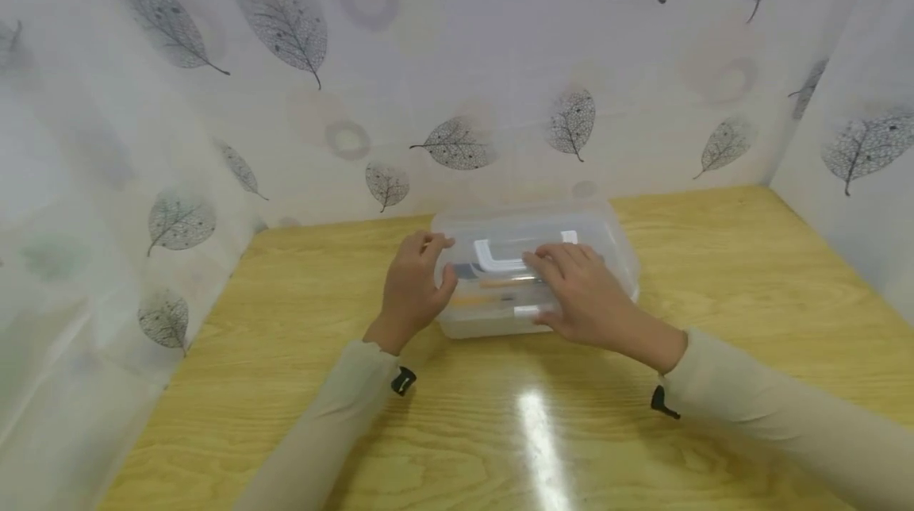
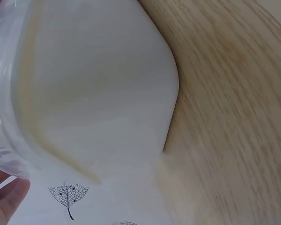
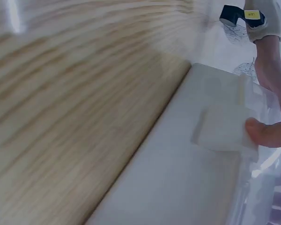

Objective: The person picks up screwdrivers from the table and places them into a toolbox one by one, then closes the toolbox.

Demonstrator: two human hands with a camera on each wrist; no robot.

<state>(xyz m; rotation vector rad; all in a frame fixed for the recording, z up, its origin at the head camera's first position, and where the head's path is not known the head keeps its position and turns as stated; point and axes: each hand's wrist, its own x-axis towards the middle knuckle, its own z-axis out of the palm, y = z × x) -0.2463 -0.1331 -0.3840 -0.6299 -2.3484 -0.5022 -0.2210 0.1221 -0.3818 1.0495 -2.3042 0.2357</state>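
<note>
A translucent plastic storage box (image 1: 493, 327) with a clear lid lies lengthwise across the table. Its lid carries a white handle (image 1: 489, 261), and a white latch (image 1: 527, 311) sits on the front side. My left hand (image 1: 414, 285) grips the left end, thumb at the front and fingers toward the back corner. My right hand (image 1: 589, 293) spans the front right part, fingers bent over the lid by the handle. In the right wrist view its thumb (image 3: 267, 132) presses against the latch's edge. Orange and dark blue items show blurrily through the lid.
The wood-grain table (image 1: 457, 432) extends around the box on both sides and in front. Behind it hangs a white curtain (image 1: 500, 82) with a leaf print, and similar sheets flank the left and right. A black strap hangs at each wrist.
</note>
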